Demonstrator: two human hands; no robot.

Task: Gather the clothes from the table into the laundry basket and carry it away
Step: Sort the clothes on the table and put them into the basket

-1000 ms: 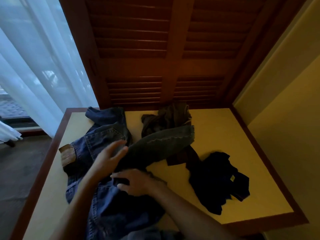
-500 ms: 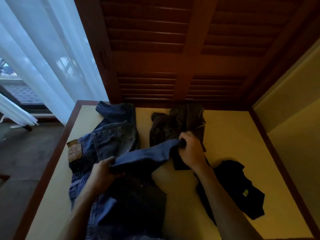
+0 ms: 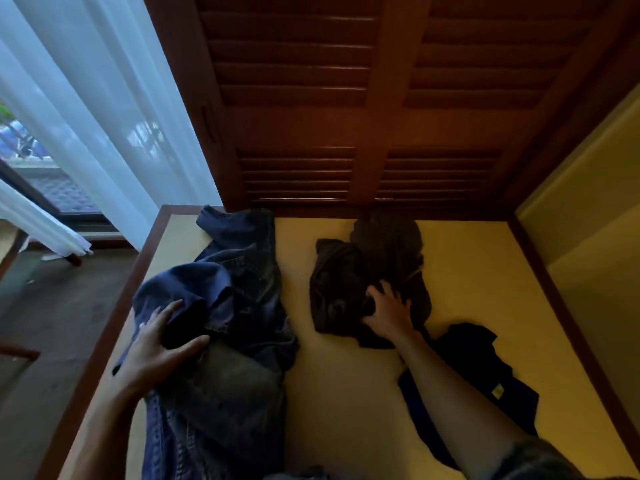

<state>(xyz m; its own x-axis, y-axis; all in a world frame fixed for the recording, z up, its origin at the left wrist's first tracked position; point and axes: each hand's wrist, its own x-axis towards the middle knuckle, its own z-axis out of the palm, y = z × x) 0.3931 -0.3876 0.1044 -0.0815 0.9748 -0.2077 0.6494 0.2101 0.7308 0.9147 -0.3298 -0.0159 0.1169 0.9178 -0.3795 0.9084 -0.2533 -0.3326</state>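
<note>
Blue jeans (image 3: 225,341) lie bunched along the left side of the yellow table (image 3: 346,393). My left hand (image 3: 157,348) rests on their folded leg, fingers spread and curled around the denim. A crumpled dark brown garment (image 3: 346,271) sits at the back middle. My right hand (image 3: 389,311) is on its near edge, fingers digging into the cloth. A black garment (image 3: 485,368) with a small yellow tag lies to the right, partly under my right forearm. No laundry basket is in view.
Dark wooden louvred shutters (image 3: 346,116) stand right behind the table. A yellow wall (image 3: 588,237) closes the right side. White curtains (image 3: 86,133) hang at the left, with dark floor (image 3: 52,323) beside the table's left edge.
The jeans leg that both hands held has been thrown left onto the jeans pile. My right hand let go of it and moved onto the brown garment. My left hand shifted left.
</note>
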